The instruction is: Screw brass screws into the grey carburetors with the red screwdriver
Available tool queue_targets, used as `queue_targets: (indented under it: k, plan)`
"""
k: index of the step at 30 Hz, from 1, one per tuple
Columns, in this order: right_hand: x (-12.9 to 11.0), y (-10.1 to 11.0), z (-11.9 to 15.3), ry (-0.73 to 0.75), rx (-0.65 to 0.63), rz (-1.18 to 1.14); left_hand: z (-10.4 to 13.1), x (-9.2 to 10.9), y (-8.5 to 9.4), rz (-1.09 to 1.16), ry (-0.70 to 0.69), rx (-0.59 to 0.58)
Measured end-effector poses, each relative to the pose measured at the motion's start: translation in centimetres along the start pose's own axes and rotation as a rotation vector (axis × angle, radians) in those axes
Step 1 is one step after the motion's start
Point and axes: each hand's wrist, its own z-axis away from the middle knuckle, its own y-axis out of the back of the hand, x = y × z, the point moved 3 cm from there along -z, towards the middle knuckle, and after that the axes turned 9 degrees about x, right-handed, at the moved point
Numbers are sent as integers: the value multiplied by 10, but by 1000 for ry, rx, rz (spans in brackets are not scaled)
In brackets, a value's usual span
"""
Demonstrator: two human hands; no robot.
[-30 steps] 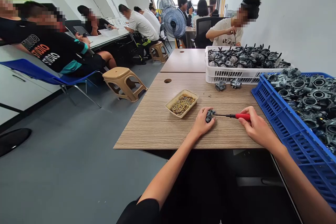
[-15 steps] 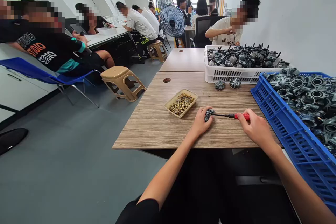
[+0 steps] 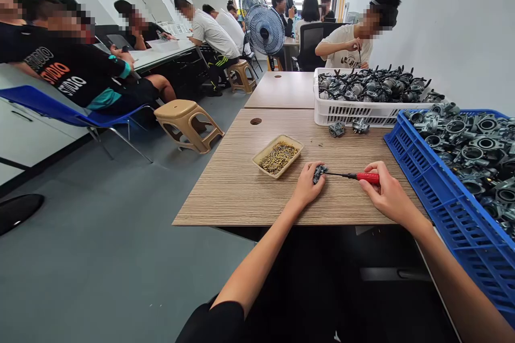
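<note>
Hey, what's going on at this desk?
A person's left hand steadies a small grey metal part on the wood-grain table. Their right hand holds a red-handled screwdriver, its shaft reaching to the part. Nearby sit a shallow cream tray of small brass-coloured pieces, and a blue plastic crate and a white one, both full of metal parts.

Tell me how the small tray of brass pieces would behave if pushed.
The tray would probably slide flat rather than tip, being low and broad. The loose brass pieces may shift, though its raised walls should contain them.
</note>
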Motion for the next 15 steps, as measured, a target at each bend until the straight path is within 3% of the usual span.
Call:
queue_targets:
  k: [7,15]
  plan:
    - [5,-5,1,-99,72,83,0,-1,0,-24,12,8]
    - [0,-4,3,28,-101,-123,0,-4,0,-44,31,22]
